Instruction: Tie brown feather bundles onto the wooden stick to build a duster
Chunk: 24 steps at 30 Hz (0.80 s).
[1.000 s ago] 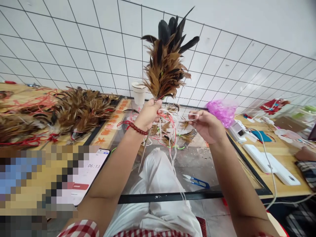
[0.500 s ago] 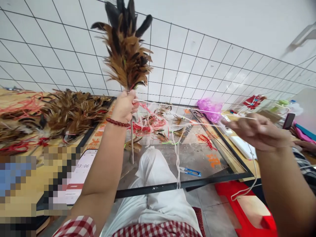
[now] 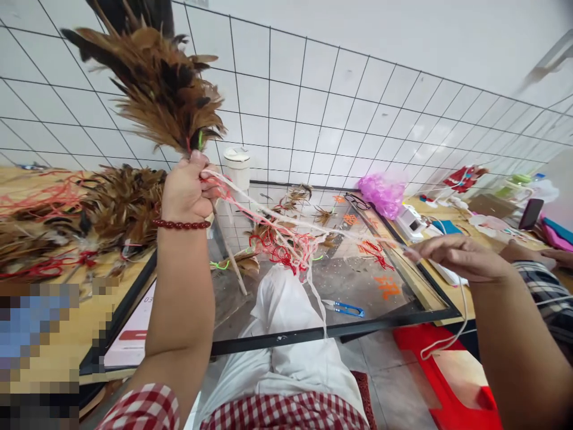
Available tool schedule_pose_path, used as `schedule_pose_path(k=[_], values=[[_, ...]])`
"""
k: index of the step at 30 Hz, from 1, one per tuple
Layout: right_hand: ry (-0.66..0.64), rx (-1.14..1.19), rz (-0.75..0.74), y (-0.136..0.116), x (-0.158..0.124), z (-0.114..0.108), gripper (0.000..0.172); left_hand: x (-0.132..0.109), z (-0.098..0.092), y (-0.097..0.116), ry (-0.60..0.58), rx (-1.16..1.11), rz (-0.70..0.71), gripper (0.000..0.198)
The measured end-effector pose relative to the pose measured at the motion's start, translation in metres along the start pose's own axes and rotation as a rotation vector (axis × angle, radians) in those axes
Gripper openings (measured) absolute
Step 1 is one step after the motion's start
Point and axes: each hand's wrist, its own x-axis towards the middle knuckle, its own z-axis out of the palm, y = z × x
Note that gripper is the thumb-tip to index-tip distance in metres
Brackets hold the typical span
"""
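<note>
Brown feather bundles (image 3: 128,200): heaped on the bench (image 3: 13,175), left of the white cup (image 3: 237,167). Feather duster (image 3: 165,95), brown and black: tilted, above and left of the cup. Left hand (image 3: 188,188): just left of the cup, fingers wrapped round the duster's stick, gripping the white strand (image 3: 286,218) too. Red strings (image 3: 286,245): tangled, nearer me, right of the cup. Blue snips (image 3: 349,309): farther right, nearer still. Purple plastic (image 3: 384,194): crumpled, right of the cup. Right hand (image 3: 465,257): well right of the cup, at the strand's far end; fingers blurred, whether pinching it I cannot tell.
</note>
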Motion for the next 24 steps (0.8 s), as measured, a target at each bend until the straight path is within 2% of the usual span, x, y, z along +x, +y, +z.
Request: schedule_pose_path(k=[1,2,4,6,7,9,10,11,12,13,14,16,18,20,21,22,23,24], values=[[-0.117,-0.077,0.031,-0.001,0.007,0.003,0.036,-0.004,0.002,0.001,-0.011,0.004,0.043,0.030],[-0.166,-0.159,0.045,-0.002,0.018,0.009,0.036,-0.008,0.006,0.003,-0.037,0.003,0.068,0.030],[-0.070,-0.301,-0.008,-0.003,0.048,0.034,0.030,-0.016,0.014,0.005,-0.085,0.001,0.046,0.031],[0.039,-0.385,-0.127,-0.002,0.081,0.075,0.026,-0.026,0.025,0.010,-0.119,-0.022,-0.012,0.032],[0.027,-0.415,-0.177,-0.002,0.096,0.101,0.027,-0.030,0.030,0.014,-0.132,-0.040,-0.045,0.033],[-0.058,-0.568,-0.182,-0.002,0.119,0.156,0.035,-0.039,0.040,0.025,-0.151,-0.073,-0.100,0.035],[-0.096,-0.700,-0.161,-0.002,0.126,0.183,0.045,-0.043,0.044,0.031,-0.150,-0.085,-0.115,0.035],[-0.159,-0.842,-0.135,-0.002,0.132,0.208,0.057,-0.047,0.047,0.039,-0.135,-0.094,-0.116,0.036],[-0.250,-0.969,-0.115,-0.003,0.138,0.229,0.061,-0.051,0.048,0.046,-0.115,-0.101,-0.105,0.036],[-0.346,-1.070,-0.102,-0.005,0.144,0.246,0.058,-0.055,0.049,0.053,-0.090,-0.107,-0.088,0.036],[-0.427,-1.139,-0.097,-0.008,0.152,0.257,0.047,-0.058,0.048,0.059,-0.057,-0.113,-0.070,0.036],[-0.472,-1.206,-0.098,-0.019,0.176,0.262,0.025,-0.062,0.043,0.069,0.008,-0.126,-0.049,0.034],[-0.321,-1.223,-0.101,-0.034,0.208,0.246,0.026,-0.065,0.034,0.075,0.036,-0.151,-0.040,0.028],[-0.118,-1.204,-0.113,-0.050,0.239,0.219,0.030,-0.066,0.026,0.077,0.051,-0.181,-0.048,0.022],[-0.060,-1.183,-0.130,-0.057,0.250,0.203,0.028,-0.066,0.022,0.077,0.059,-0.200,-0.055,0.019],[-0.047,-1.153,-0.159,-0.064,0.257,0.189,0.025,-0.067,0.019,0.077,0.074,-0.220,-0.062,0.015],[-0.100,-1.113,-0.199,-0.070,0.259,0.177,0.022,-0.067,0.016,0.077,0.088,-0.241,-0.069,0.010],[-0.216,-1.068,-0.242,-0.075,0.257,0.167,0.020,-0.067,0.014,0.077,0.096,-0.263,-0.071,0.008]])
